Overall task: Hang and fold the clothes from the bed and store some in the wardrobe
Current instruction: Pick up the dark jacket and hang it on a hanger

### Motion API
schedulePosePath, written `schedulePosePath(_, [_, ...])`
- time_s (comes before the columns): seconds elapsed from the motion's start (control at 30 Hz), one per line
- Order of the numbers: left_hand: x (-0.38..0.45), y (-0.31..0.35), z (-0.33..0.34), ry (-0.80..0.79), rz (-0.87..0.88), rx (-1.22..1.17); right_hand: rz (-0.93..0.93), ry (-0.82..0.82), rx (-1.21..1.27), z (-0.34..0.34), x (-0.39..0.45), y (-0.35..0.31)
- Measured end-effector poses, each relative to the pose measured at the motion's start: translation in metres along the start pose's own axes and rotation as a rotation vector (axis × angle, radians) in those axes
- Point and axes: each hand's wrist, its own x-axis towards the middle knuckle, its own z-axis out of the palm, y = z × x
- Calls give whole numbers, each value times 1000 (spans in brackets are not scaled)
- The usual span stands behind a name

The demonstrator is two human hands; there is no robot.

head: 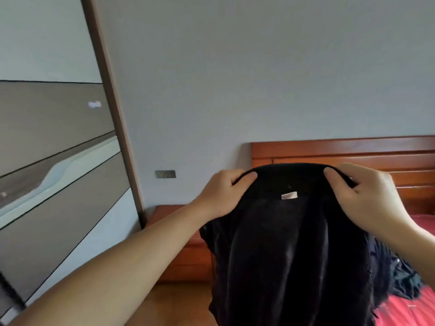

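Left forearm runs up from the bottom-left corner, closest thing to the lens. Left hand grips the top edge of the black garment, thumb on the near face and fingers curled over the rim. Right hand has the same hold on the other end of that edge, thumb forward and fingers wrapped behind. Both hands clamped on the fabric, apart from each other, with the top edge stretched in a shallow arc between them.

Garment is held up in front of me, hanging straight down past the bottom of view. Fabric is dark with a slight sheen and vertical folds. Small pale label sits just under the top edge, between my hands.

Behind it: red bedspread at lower right, with more dark clothing lying on it just beside the hanging piece. Wooden headboard stands against the grey wall. Wooden nightstand sits left of the bed, partly hidden by my arm and the garment. Wall socket plate above it. Wardrobe fills the left side, grey and white panels with a brown frame edge. Can't tell what kind of garment this is.
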Motion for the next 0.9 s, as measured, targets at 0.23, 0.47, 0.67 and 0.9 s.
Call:
schedulePosePath(0.23, [-87,-33,-126,-85,0,199,-105,14,60,83,-15,-106])
schedulePosePath(0.47, [-159,-66,-241,127,-28,318,-203,-70,100,157,-26,-215])
schedulePosePath(0.67, [-208,-57,-310,294,-75,416,-260,-132,197,186,-35,-285])
schedulePosePath(0.9, [-286,-14,-367,348,-193,654,-262,-390,358,208,-61,-343])
